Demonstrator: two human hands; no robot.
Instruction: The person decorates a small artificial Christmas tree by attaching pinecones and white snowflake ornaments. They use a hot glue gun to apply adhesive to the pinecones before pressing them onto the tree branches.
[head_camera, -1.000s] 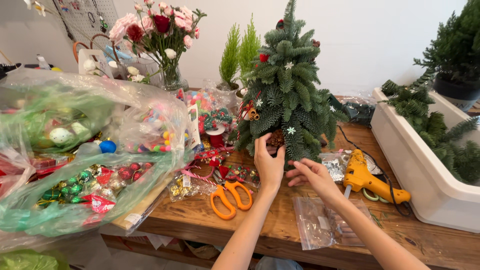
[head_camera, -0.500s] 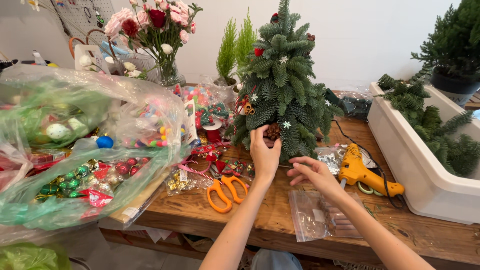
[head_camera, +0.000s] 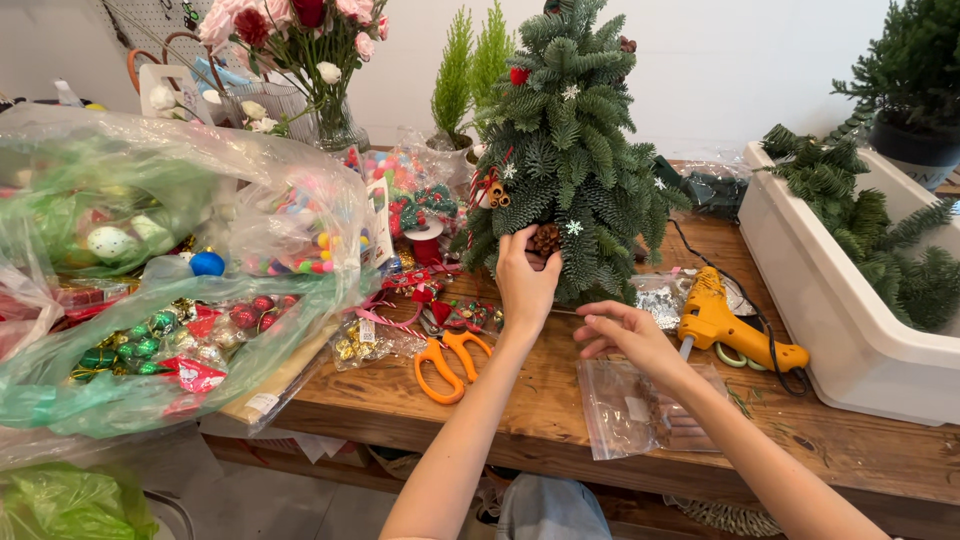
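Nearest the camera, a clear zip bag (head_camera: 648, 408) lies flat on the wooden tabletop (head_camera: 540, 400); it holds brown sticks, their kind not discernible. The right hand (head_camera: 628, 334) hovers just above this bag, fingers loosely curled and thumb meeting the fingertips; whether anything small is pinched between them cannot be determined. Left of the bag, orange-handled scissors (head_camera: 448, 362) lie on the tabletop. Right of the hand, a yellow glue gun (head_camera: 730, 325) rests on its side.

The left hand (head_camera: 526, 282) is raised to the lower branches of the small green tree (head_camera: 572, 160), fingers closed around a brown pine cone (head_camera: 545, 239) that sits against the foliage.

To the left, large clear plastic bags (head_camera: 150, 290) contain mixed ornaments: red and green baubles, a blue ball (head_camera: 207, 263) and coloured beads. To the right, a long white planter box (head_camera: 830, 310) holds evergreen sprigs (head_camera: 870, 230).

Further back, a glass vase (head_camera: 335, 125) holds pink, red and white flowers, and a small pot carries two light green conifers (head_camera: 472, 60).
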